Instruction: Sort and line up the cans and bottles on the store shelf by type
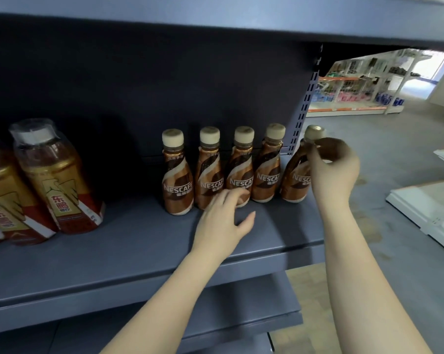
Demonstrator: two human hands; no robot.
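— Amber and gold at the left end of the shelf (139,241), what was that?

— Two big energy-drink bottles (59,180), still wrapped in clear film, leaning a little, standing near the left edge. A bare stretch of grey steel lay between them and the coffee.

— And the coffee?

— Five brown Nescafé bottles (178,175) with cream caps, in a row toward the right end of the shelf, close to the back panel (139,93). The first four stood upright, nearly shoulder to shoulder, labels facing out.

— Where was your left hand (222,221)?

— Low in front of the second and third bottles, palm down, fingers spread loose and wide. It held nothing; the fingertips were right at the foot of the third bottle, but I couldn't tell whether they touched it.

— And the right?

— My right hand (330,164) had the fifth bottle (296,175), the one at the right edge of the shelf beside the slotted upright (304,103). Thumb and fingers pinched round its neck just under the cap. That bottle tilted, its top leaning right, away from the fourth, its base on the shelf.

— Beyond the shelf?

— Grey floor, white boards lying flat, other racks far off.
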